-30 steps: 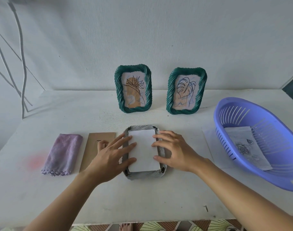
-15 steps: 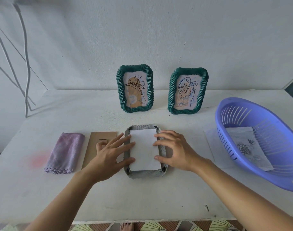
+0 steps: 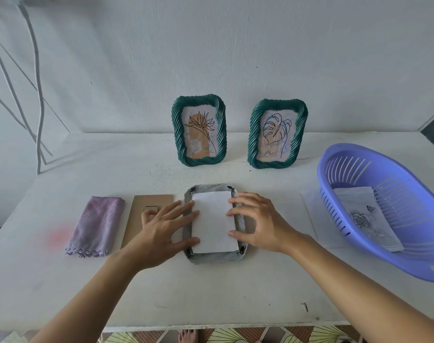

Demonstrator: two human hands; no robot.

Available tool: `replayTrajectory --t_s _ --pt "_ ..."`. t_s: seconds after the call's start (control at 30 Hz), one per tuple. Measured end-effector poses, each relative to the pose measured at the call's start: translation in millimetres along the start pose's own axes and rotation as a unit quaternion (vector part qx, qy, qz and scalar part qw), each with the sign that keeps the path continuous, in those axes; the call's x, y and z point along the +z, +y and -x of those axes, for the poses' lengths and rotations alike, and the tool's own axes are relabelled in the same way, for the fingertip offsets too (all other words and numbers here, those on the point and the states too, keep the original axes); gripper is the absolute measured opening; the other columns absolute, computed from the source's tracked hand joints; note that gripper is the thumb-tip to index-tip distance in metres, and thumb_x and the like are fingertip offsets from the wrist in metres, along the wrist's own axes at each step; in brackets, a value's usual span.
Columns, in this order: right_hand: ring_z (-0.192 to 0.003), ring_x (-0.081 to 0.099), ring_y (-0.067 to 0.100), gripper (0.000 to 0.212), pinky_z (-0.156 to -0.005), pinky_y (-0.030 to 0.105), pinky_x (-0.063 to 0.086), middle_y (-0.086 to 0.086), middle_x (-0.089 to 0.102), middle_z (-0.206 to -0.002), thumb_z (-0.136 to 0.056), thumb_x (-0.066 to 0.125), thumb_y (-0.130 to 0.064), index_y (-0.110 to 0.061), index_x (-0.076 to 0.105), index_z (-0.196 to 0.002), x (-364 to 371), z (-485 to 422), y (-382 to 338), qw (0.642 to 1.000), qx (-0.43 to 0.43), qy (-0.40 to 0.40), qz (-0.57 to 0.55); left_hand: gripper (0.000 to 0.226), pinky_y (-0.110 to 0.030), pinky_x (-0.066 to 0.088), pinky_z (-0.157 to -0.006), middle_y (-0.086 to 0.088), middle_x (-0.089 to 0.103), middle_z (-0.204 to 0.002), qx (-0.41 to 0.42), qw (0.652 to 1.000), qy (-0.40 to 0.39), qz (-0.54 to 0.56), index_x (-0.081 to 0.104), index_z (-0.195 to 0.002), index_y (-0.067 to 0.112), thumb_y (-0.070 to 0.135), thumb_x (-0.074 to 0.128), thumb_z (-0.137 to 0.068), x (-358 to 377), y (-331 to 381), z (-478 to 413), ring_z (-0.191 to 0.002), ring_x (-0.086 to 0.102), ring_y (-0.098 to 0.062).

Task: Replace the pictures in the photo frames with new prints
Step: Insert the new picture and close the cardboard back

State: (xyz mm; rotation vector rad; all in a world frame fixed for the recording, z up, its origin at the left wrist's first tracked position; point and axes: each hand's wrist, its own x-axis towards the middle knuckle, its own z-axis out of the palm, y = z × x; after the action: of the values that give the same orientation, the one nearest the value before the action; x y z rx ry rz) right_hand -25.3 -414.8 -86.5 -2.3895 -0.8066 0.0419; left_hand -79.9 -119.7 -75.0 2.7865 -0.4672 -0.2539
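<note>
A: Where to look for the grey frame (image 3: 214, 257)?
B: Lying back side up on the table (image 3: 211, 293), with a white sheet (image 3: 213, 224) in its back opening, blank side up.
A: And the left hand (image 3: 159, 229)?
B: Released, grasping nothing. Straight fingers (image 3: 186, 214) pressing on the left edge of the sheet, across the left rim of the grey frame.
A: The right hand (image 3: 263, 224)?
B: Also released, grasping nothing. Fingertips (image 3: 237, 199) touching the right edge of the sheet, over the right rim of the grey frame.
A: What else around the grey frame?
B: Behind it, standing upright and apart, the flower frame (image 3: 177, 134) and the leaf frame (image 3: 252, 142), both green. Just left of it, a brown board (image 3: 141, 206), partly under the left hand. Further left, a folded purple cloth (image 3: 97, 224). Well to the right, a blue basket (image 3: 389, 263) with a print (image 3: 364, 216) lying inside.
</note>
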Motion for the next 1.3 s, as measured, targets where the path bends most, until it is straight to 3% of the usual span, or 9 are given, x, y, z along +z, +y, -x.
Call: replayTrajectory --t_s 0.43,0.53,0.63,0.73,0.87,0.93,1.17,1.23,1.3 --pt "-0.141 0.029 -0.001 0.045 -0.114 0.042 0.028 -0.020 0.050 -0.140 -0.076 0.069 -0.061 -0.037 0.067 -0.115 -0.1 -0.8 0.9 1.000 -0.005 0.003 0.007 0.070 -0.034 0.009 -0.108 0.034 0.007 -0.159 0.000 1.000 0.021 0.014 0.026 -0.150 0.054 0.083 0.027 -0.086 -8.1 0.8 3.6 -0.147 0.007 0.007" --pt "-0.141 0.029 0.000 0.045 -0.115 0.042 0.027 -0.020 0.050 -0.141 -0.076 0.069 -0.061 -0.037 0.067 -0.115 0.8 -0.5 0.9 1.000 -0.003 0.006 0.006 0.057 -0.042 0.027 -0.102 0.028 0.038 -0.149 -0.058 0.988 0.137 0.051 0.049 -0.139 0.049 0.072 0.038 -0.088 -15.2 -6.8 11.0 -0.135 0.035 0.005" --pt "-0.141 0.031 0.001 0.045 -0.115 0.041 0.027 -0.021 0.050 -0.140 -0.076 0.069 -0.060 -0.037 0.067 -0.114 2.5 0.1 0.7 1.000 0.000 0.012 0.003 0.035 -0.046 0.044 -0.092 0.011 0.062 -0.128 -0.162 0.960 0.223 0.055 0.067 -0.121 0.035 0.048 0.057 -0.091 -20.4 -18.7 21.8 -0.117 0.059 -0.019" --pt "-0.140 0.031 0.001 0.044 -0.115 0.041 0.026 -0.022 0.049 -0.140 -0.076 0.069 -0.059 -0.037 0.067 -0.113 3.5 0.5 0.9 1.000 -0.002 0.018 0.005 0.032 -0.044 0.043 -0.098 0.001 0.058 -0.130 -0.248 0.954 0.158 0.062 0.066 -0.122 0.033 0.041 0.065 -0.091 -18.1 -16.2 30.6 -0.121 0.052 -0.025" --pt "-0.140 0.031 0.001 0.042 -0.114 0.041 0.025 -0.024 0.049 -0.139 -0.075 0.071 -0.058 -0.037 0.067 -0.112 3.6 0.0 -0.2 1.000 0.000 0.021 0.011 0.060 -0.042 0.044 -0.101 -0.004 0.046 -0.140 -0.277 0.954 0.109 0.031 0.053 -0.136 0.032 0.065 0.057 -0.086 -13.9 -0.6 32.8 -0.128 0.043 -0.029" --pt "-0.139 0.032 0.002 0.042 -0.114 0.041 0.025 -0.023 0.050 -0.139 -0.074 0.071 -0.057 -0.037 0.067 -0.111 3.8 -0.3 -0.5 1.000 -0.001 0.022 0.011 0.064 -0.044 0.043 -0.100 -0.006 0.048 -0.138 -0.279 0.954 0.112 0.006 0.054 -0.136 0.030 0.067 0.059 -0.084 -13.1 4.1 31.3 -0.128 0.043 -0.032" --pt "-0.139 0.033 0.002 0.042 -0.113 0.040 0.024 -0.023 0.050 -0.138 -0.075 0.070 -0.060 -0.038 0.067 -0.110 5.6 0.1 1.0 1.000 -0.002 0.026 0.011 0.040 -0.042 0.051 -0.085 -0.004 0.056 -0.120 -0.284 0.949 0.133 0.038 0.063 -0.125 0.029 0.043 0.069 -0.087 -19.9 11.1 30.9 -0.113 0.052 -0.032" --pt "-0.139 0.033 0.002 0.042 -0.113 0.040 0.025 -0.023 0.050 -0.139 -0.075 0.070 -0.060 -0.038 0.067 -0.110 6.2 0.3 1.5 1.000 -0.003 0.028 0.011 0.033 -0.041 0.050 -0.082 -0.005 0.053 -0.115 -0.301 0.945 0.117 0.057 0.063 -0.122 0.029 0.034 0.063 -0.090 -21.0 7.4 30.2 -0.106 0.053 -0.033" --pt "-0.139 0.032 0.002 0.042 -0.113 0.040 0.024 -0.023 0.050 -0.139 -0.075 0.070 -0.061 -0.039 0.067 -0.110 6.4 0.5 2.0 1.000 -0.003 0.029 0.010 0.021 -0.038 0.045 -0.077 -0.003 0.050 -0.110 -0.312 0.945 0.082 0.060 0.060 -0.103 0.029 0.037 0.047 -0.089 -20.2 4.9 30.9 -0.102 0.051 -0.033"
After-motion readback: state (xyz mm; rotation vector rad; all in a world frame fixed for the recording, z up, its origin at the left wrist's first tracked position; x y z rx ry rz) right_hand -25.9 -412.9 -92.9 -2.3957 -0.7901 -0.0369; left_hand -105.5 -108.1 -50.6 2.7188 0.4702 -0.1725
